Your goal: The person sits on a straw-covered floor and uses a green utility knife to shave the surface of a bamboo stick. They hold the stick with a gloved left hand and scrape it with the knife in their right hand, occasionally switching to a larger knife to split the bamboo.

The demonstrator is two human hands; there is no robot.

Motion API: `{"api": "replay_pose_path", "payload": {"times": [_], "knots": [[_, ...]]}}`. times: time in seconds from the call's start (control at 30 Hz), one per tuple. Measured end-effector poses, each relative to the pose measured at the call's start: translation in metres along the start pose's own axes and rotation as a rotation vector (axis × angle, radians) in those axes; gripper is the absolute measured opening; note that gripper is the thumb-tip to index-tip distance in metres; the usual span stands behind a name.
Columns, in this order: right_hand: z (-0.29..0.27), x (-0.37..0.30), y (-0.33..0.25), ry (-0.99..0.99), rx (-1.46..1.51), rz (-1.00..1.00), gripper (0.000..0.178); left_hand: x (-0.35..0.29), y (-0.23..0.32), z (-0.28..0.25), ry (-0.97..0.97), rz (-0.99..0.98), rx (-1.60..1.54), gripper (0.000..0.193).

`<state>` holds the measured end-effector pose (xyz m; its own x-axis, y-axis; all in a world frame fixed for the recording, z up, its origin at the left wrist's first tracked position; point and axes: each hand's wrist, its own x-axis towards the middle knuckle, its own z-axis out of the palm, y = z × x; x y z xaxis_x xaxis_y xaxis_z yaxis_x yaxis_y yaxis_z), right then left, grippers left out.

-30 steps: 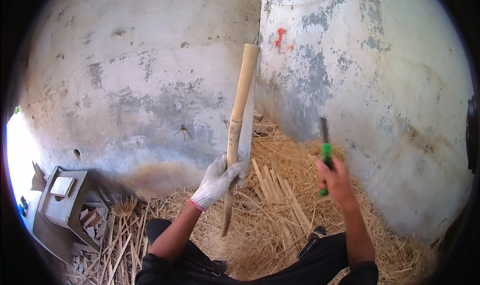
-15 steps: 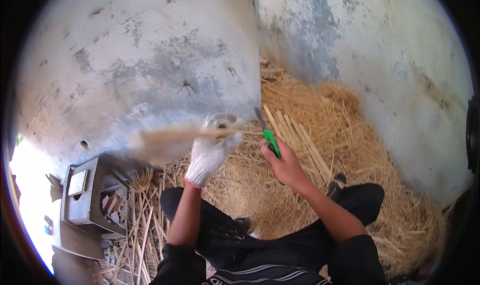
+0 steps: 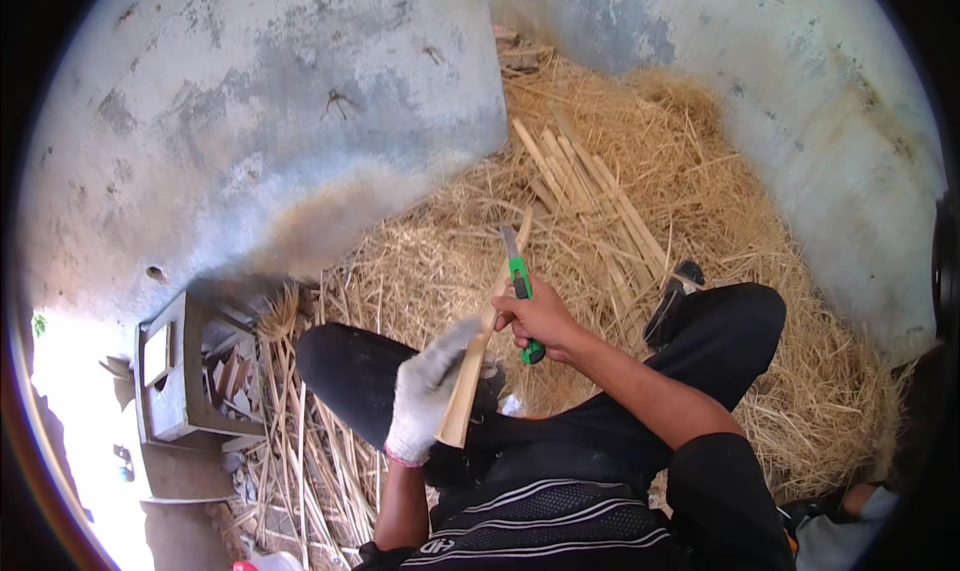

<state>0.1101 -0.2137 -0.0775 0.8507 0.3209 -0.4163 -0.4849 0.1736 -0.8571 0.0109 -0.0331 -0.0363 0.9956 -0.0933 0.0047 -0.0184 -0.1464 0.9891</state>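
A flat, pale bamboo strip [image 3: 463, 391] slants between my hands, its broad end toward my lap and its thin end pointing away. My right hand [image 3: 543, 319] is closed round a green utility knife [image 3: 520, 278], whose blade is out and points away from me. Its thumb and fingertips also meet the strip near the middle. In a white knitted glove, my left hand [image 3: 420, 396] lies along the left side of the strip's broad end. Motion blurs the gloved fingers, so their grip on the strip is unclear.
Straw-like shavings [image 3: 700, 201] cover the floor around my crossed legs. Split strips [image 3: 590, 186] lie in a bundle ahead; thin sticks [image 3: 305, 451] lie to my left. A grey box-like stand [image 3: 185, 371] is at the left. Stained walls [image 3: 330, 121] rise ahead and right.
The strip has swung from lying crosswise to pointing away from me. My left hand has come down toward my lap, and my right hand has drawn slightly nearer with the knife.
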Motion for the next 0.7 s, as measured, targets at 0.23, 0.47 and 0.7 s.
{"api": "replay_pose_path", "payload": {"times": [0.23, 0.47, 0.7], "knots": [[0.003, -0.005, 0.025, 0.070, 0.094, 0.040, 0.047, -0.007, -0.010, 0.005, 0.131, -0.220, -0.337, 0.049], [-0.005, -0.004, 0.025, 0.291, -0.177, -0.294, 0.042, -0.011, -0.006, 0.015, -0.084, -0.356, -0.232, 0.077], [-0.001, -0.026, 0.008, 0.221, -0.476, -0.404, 0.023, 0.001, 0.036, 0.030, 0.098, 0.855, 0.585, 0.053]]}}
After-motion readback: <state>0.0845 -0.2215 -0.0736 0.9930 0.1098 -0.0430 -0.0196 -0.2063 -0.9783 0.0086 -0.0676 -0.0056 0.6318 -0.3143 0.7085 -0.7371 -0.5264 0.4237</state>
